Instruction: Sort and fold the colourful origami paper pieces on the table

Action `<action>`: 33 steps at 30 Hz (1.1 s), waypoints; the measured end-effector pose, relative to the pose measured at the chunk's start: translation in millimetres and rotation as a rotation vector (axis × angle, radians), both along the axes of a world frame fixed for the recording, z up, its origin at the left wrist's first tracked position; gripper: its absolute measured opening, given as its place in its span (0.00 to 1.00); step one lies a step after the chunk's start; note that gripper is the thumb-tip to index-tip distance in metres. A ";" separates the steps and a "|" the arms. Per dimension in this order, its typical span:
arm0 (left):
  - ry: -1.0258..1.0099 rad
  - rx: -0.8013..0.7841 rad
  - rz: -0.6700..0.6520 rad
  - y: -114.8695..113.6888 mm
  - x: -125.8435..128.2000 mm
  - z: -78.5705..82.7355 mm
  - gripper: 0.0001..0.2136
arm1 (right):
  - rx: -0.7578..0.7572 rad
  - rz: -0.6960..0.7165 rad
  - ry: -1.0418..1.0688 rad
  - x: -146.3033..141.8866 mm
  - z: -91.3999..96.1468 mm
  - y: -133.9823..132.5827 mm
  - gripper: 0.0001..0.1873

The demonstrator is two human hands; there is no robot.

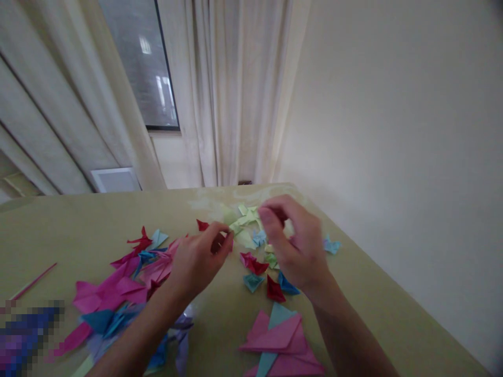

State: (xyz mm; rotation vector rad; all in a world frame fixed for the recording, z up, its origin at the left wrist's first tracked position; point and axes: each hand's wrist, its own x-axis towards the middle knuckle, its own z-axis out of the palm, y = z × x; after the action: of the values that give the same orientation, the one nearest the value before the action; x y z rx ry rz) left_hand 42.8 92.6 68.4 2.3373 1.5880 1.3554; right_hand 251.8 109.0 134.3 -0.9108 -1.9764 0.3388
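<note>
A light green folded paper [248,215] stretches between my two hands above the table. My left hand [202,254] pinches its near-left end between thumb and fingertips. At its far-right end is my right hand [296,241], thumb and fingers closed together and slightly blurred; its grip is partly hidden. Below and between the hands lie small folded papers: a pink and red piece [254,263], a teal piece [253,283], a dark red piece [274,289] and a blue piece [288,284]. Some pale green and light blue pieces sit partly behind my right hand.
A heap of magenta folded papers [106,290], with blue and purple ones, spreads on the left. Larger pink folded papers [281,335] lie near the front. A thin pink stick [35,280] rests far left. The wall [412,157] borders the table's right edge; curtains [251,94] hang behind.
</note>
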 end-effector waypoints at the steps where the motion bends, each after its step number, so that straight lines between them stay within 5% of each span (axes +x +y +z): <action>1: 0.147 0.127 0.028 -3.6 4.2 -0.5 0.03 | -0.054 -0.017 -0.048 -4.9 -4.2 5.5 0.14; 5: 0.504 0.420 0.067 -9.2 13.2 -2.7 0.11 | -0.267 0.050 -0.135 -22.7 -25.8 31.6 0.10; 14: 0.688 0.402 0.090 -3.9 6.8 -9.4 0.06 | -0.319 0.174 -0.031 -24.0 -40.9 48.0 0.04; 19: 0.606 0.118 0.051 4.4 0.2 -7.6 0.05 | -0.300 0.157 -0.032 -27.9 -49.2 56.7 0.04; 24: 0.494 -0.415 0.253 20.3 -31.0 2.7 0.14 | -0.098 -0.127 -0.313 -25.9 -59.8 70.2 0.04; 29: 0.695 -0.809 0.367 31.3 -73.0 -18.9 0.12 | 0.026 -0.172 -0.645 -27.4 -76.8 81.0 0.06; 33: 0.664 -0.819 0.406 34.2 -92.5 -38.0 0.13 | 0.023 -0.066 -0.837 -34.6 -91.2 84.6 0.09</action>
State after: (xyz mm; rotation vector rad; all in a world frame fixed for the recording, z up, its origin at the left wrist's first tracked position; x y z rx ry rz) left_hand -49.7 126.7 30.5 2.0309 2.2555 -0.1985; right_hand 217.2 193.7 43.2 -1.2227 -2.6782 -0.1422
